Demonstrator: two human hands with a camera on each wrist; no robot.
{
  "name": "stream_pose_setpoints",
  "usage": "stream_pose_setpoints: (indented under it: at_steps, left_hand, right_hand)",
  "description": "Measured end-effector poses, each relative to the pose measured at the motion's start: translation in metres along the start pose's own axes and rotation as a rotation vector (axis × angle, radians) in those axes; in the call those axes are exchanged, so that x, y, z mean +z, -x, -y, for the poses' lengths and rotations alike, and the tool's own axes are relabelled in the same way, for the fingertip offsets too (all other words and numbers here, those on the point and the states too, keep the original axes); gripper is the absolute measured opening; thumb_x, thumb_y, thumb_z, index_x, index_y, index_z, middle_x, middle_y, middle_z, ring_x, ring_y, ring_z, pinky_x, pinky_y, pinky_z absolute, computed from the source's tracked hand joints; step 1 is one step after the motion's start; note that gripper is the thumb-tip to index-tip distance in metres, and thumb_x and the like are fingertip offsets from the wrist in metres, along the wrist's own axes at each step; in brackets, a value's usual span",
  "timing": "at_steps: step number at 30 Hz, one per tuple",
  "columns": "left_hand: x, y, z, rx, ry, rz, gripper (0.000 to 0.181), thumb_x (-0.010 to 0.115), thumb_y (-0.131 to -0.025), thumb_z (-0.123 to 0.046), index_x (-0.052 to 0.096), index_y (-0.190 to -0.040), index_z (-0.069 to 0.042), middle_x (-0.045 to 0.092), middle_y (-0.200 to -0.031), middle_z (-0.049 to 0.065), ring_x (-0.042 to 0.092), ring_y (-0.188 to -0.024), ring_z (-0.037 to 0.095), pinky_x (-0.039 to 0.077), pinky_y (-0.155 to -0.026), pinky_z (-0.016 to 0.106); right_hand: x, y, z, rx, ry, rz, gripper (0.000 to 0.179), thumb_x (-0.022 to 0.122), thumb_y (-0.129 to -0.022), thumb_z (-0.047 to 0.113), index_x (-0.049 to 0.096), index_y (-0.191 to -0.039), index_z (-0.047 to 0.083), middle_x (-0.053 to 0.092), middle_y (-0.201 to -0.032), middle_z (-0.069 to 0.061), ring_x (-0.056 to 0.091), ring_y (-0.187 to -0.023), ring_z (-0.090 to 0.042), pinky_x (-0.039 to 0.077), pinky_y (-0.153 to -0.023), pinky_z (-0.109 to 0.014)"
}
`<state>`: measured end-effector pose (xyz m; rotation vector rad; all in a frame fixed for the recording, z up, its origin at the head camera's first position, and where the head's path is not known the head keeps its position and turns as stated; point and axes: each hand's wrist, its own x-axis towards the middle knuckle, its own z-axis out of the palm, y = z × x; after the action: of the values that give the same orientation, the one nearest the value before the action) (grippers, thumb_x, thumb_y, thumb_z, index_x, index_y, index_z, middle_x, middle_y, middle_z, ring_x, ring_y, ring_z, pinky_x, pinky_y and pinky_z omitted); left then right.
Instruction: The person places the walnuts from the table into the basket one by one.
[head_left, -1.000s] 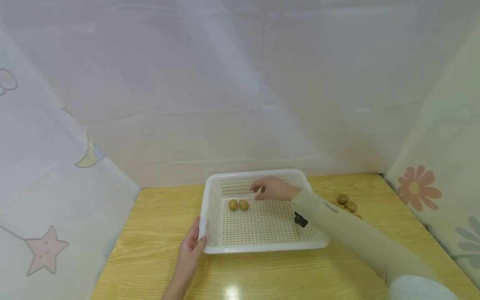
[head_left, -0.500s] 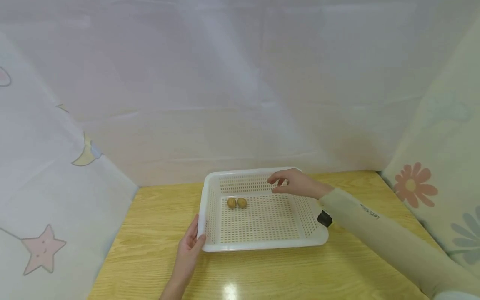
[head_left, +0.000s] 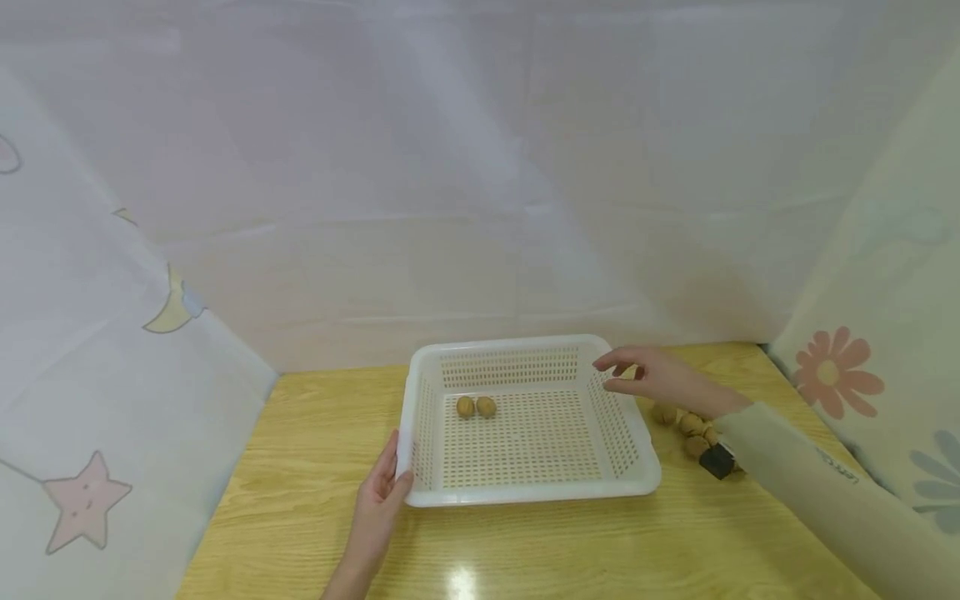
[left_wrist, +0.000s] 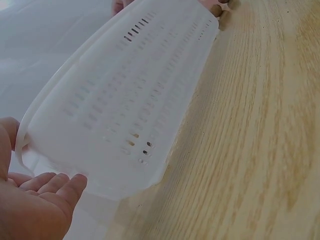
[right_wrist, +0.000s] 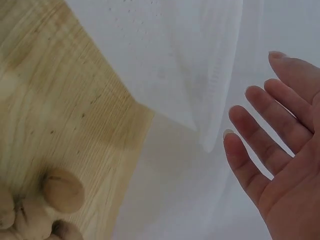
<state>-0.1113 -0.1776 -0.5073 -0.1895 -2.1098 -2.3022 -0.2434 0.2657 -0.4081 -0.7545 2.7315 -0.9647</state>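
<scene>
A white plastic basket with slotted sides rests on the wooden table. Two walnuts lie side by side on its floor, toward the left. At the basket's left end, my left hand grips the rim, thumb on top and fingers underneath; the left wrist view shows those fingertips against the outer wall. My right hand hovers over the basket's right rim, fingers apart and loosely bent, holding nothing. Below its wrist, several more walnuts sit in a pile on the table, partly hidden by the arm.
A black wrist camera is strapped beneath the right sleeve. Pale cloth hangs behind the table and along both sides. The basket stands close to the table's back edge.
My right hand has moved right, from over the basket floor to its right rim. The walnut pile shows again under the arm. My left hand and the two walnuts stay in place.
</scene>
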Motion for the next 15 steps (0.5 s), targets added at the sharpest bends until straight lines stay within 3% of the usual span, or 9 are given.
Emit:
stream_pose_setpoints:
  at_steps: [8,12,15]
  left_hand:
    - [0.001,0.001,0.002,0.017,0.005,-0.005,0.067,0.050,-0.107,-0.003,0.014,-0.162,0.008,0.013,-0.169,0.027,0.033,-0.148,0.021,0.042,-0.113,0.028]
    - [0.000,0.000,0.002,0.008,0.009,0.001,0.066,0.049,-0.107,-0.001,0.013,-0.163,0.007,0.011,-0.169,0.025,0.029,-0.149,0.027,0.041,-0.113,0.026]
    - [0.000,0.000,0.001,0.002,0.012,0.001,0.066,0.048,-0.107,0.000,0.013,-0.163,0.006,0.011,-0.170,0.024,0.025,-0.149,0.032,0.041,-0.114,0.025]
  right_hand:
    - [-0.010,0.032,-0.020,-0.001,0.042,-0.074,0.034,0.074,-0.099,0.025,0.072,-0.128,0.007,0.072,-0.126,-0.007,0.065,-0.104,-0.019,0.056,-0.078,-0.028]
    - [-0.013,0.048,-0.031,0.025,0.065,-0.093,0.033,0.071,-0.101,0.025,0.071,-0.130,0.010,0.072,-0.128,-0.008,0.065,-0.105,-0.017,0.057,-0.079,-0.027]
    - [-0.014,0.061,-0.042,0.052,0.086,-0.112,0.032,0.071,-0.101,0.025,0.070,-0.131,0.012,0.072,-0.128,-0.008,0.063,-0.103,-0.008,0.056,-0.078,-0.026]
